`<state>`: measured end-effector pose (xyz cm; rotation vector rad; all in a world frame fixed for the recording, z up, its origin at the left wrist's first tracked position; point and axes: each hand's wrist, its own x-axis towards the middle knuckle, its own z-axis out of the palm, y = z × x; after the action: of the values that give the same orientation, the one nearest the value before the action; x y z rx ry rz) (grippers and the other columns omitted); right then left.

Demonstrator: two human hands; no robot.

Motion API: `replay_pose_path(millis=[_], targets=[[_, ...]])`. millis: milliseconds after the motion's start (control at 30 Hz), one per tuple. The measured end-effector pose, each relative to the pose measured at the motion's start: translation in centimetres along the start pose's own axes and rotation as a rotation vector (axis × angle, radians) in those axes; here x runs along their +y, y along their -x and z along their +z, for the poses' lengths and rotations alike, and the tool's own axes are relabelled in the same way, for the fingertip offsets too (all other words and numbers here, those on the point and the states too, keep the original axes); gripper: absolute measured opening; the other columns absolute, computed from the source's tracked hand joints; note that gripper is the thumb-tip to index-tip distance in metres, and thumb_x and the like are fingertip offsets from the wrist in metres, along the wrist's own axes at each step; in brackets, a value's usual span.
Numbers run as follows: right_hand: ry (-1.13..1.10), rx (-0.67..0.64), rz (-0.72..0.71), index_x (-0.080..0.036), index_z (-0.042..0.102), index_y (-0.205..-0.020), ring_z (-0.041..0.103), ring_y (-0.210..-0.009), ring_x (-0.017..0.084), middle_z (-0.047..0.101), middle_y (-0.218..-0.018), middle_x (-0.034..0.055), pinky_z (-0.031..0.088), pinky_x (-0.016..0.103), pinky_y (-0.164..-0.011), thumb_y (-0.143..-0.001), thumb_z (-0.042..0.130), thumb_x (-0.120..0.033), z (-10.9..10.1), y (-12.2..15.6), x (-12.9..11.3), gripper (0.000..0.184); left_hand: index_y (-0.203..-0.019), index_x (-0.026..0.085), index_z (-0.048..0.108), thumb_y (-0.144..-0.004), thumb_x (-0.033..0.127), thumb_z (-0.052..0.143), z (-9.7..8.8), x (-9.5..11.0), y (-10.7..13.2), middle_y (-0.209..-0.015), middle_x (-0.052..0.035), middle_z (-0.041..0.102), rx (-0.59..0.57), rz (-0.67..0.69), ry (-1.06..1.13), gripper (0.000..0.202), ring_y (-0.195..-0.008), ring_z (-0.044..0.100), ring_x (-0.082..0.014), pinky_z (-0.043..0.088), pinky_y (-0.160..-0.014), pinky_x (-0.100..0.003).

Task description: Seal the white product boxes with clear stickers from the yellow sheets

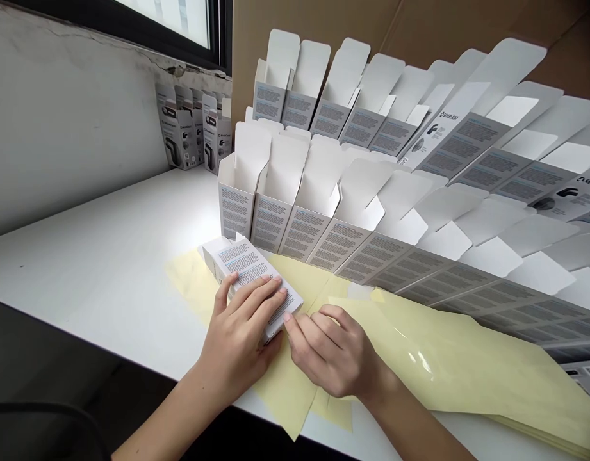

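Note:
My left hand (pixel 237 326) lies over a white printed carton (pixel 246 272) with its fingers across the carton's text-covered face. The carton rests on its side, tilted, on a stack of pale yellow sheets (pixel 419 358). My right hand (pixel 330 352) sits just beside it, its fingertips against the carton's near end. The sheets spread under both hands and run off to the right. Part of the carton is hidden by my fingers.
Rows of open white cartons (pixel 295 218) stand on the white table (pixel 97 269), flaps up, right behind my hands. A second row (pixel 333 109) stands further back against a cardboard sheet (pixel 314 25). Several closed cartons (pixel 189 128) stand by the window at the far left.

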<state>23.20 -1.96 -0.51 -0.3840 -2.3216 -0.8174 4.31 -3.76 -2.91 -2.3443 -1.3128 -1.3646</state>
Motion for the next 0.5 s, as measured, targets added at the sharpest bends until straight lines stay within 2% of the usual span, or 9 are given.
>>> replay_pose_path(millis=[133, 233, 500], targets=[[-0.124, 0.007, 0.112, -0.003, 0.068, -0.106, 0.055, -0.072, 0.019, 0.063, -0.079, 0.0078, 0.048, 0.037, -0.062, -0.084, 0.058, -0.02, 0.12, -0.05, -0.45, 0.029, -0.121, 0.019, 0.06, -0.086, 0.019, 0.065, -0.02, -0.01, -0.01, -0.125, -0.0082, 0.069, -0.002, -0.003, 0.005, 0.035, -0.119, 0.062, -0.0247, 0.022, -0.118, -0.046], [-0.184, -0.003, 0.145, -0.005, 0.067, -0.11, 0.053, -0.073, 0.02, 0.06, -0.08, 0.0076, 0.048, 0.037, -0.061, -0.085, 0.055, -0.025, 0.08, 0.06, -0.52, 0.034, -0.121, 0.018, 0.06, -0.085, 0.018, 0.065, -0.03, -0.05, 0.04, -0.125, -0.0083, 0.069, -0.002, -0.001, 0.002, 0.036, -0.118, 0.062, -0.0246, 0.022, -0.117, -0.046], [-0.344, -0.033, 0.238, -0.008, 0.063, -0.118, 0.052, -0.072, 0.019, 0.059, -0.087, 0.0084, 0.048, 0.035, -0.061, -0.085, 0.056, -0.027, 0.09, -0.24, -0.59, 0.039, -0.12, 0.018, 0.059, -0.086, 0.021, 0.066, -0.1, -0.06, -0.02, -0.124, -0.0084, 0.07, -0.005, 0.001, 0.003, 0.036, -0.117, 0.063, -0.025, 0.022, -0.117, -0.046]])
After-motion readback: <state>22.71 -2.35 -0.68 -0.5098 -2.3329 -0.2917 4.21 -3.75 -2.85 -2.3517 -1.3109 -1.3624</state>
